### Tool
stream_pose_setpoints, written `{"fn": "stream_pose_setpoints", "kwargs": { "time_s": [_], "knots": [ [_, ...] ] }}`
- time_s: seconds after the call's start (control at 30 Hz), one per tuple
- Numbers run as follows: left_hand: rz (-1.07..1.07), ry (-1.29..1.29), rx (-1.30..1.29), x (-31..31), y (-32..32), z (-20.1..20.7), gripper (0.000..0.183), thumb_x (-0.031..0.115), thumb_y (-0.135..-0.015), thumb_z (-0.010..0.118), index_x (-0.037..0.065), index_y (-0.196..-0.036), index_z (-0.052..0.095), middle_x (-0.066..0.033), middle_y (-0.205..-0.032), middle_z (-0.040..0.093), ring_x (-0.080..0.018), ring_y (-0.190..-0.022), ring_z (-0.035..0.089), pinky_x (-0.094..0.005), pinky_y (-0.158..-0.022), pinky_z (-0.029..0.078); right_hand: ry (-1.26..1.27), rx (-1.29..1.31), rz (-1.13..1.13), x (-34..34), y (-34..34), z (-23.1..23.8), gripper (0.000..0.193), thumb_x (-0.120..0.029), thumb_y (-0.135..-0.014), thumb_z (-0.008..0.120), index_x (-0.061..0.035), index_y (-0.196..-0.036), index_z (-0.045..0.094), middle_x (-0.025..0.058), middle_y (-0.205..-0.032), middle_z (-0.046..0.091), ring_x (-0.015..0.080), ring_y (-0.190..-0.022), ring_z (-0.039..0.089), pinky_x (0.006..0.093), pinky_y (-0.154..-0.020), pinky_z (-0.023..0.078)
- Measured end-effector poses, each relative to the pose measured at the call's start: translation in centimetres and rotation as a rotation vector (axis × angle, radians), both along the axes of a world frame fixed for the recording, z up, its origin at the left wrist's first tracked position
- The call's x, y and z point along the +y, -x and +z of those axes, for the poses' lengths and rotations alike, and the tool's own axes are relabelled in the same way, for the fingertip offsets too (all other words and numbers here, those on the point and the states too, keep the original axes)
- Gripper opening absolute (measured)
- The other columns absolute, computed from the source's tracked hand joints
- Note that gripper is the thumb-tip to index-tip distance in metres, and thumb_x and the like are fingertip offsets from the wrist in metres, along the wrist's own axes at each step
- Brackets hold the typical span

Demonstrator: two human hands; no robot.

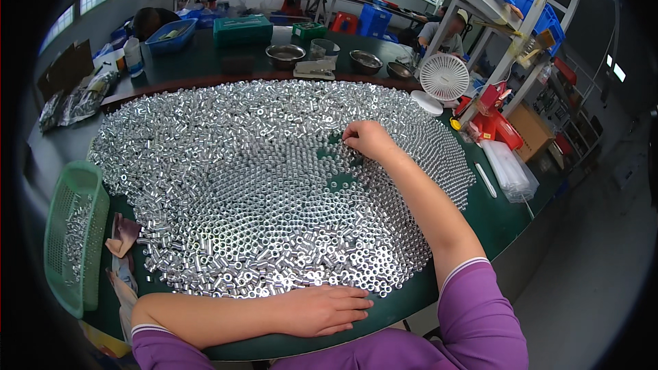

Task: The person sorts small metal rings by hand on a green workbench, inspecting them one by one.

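A great spread of small shiny metal sleeves point(274, 178) covers the green table point(404, 305). Across the middle they stand upright in close rows; toward the far side and the near edge many lie jumbled. My right hand point(367, 140) reaches over the spread at a small gap where green shows through. Its fingertips are pinched together, and whatever is between them is too small to make out. Along the table's near edge rests my left hand point(332, 310), palm down with fingers stretched out, just beside the nearest sleeves and holding nothing.
At the left stands a green plastic basket point(77, 233) with some sleeves inside, beside a crumpled cloth point(123, 236). Metal bowls point(285, 55), a blue tray point(171, 35) and a green box point(242, 30) line the far side. A white fan point(444, 77) and plastic bags point(507, 170) sit right. Other people work beyond.
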State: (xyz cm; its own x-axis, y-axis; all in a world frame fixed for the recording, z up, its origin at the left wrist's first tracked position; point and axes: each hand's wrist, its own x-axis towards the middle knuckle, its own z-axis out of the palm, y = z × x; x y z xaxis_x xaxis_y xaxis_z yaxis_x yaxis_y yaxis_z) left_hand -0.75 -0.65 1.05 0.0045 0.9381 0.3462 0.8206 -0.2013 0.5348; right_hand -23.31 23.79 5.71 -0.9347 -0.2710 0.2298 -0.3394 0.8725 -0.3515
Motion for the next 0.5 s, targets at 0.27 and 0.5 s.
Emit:
{"fn": "stream_pose_setpoints", "kwargs": {
  "time_s": [0.27, 0.5],
  "knots": [
    [0.009, -0.002, -0.006, 0.1, -0.1, -0.2, 0.034, 0.023, -0.094, 0.050, 0.003, -0.122, 0.053, -0.0137, -0.135, 0.047, -0.0295, -0.131, 0.039, -0.0398, -0.102, 0.040, -0.018, 0.118, 0.054, -0.9, 0.3, -0.7, 0.013, -0.013, -0.075, 0.068, -0.0079, -0.087, 0.069, 0.0099, -0.083, 0.067, 0.0262, -0.080, 0.065, 0.0365, -0.072, 0.051],
    [0.000, -0.026, -0.015, -0.2, -0.1, -0.2, 0.034, 0.022, -0.094, 0.050, 0.002, -0.122, 0.053, -0.0143, -0.135, 0.047, -0.0296, -0.131, 0.039, -0.0400, -0.101, 0.040, -0.055, 0.040, 0.098, -2.1, 0.8, -0.4, 0.012, -0.015, -0.075, 0.066, -0.0083, -0.086, 0.069, 0.0111, -0.084, 0.067, 0.0301, -0.080, 0.064, 0.0387, -0.073, 0.050]
  ]
}}
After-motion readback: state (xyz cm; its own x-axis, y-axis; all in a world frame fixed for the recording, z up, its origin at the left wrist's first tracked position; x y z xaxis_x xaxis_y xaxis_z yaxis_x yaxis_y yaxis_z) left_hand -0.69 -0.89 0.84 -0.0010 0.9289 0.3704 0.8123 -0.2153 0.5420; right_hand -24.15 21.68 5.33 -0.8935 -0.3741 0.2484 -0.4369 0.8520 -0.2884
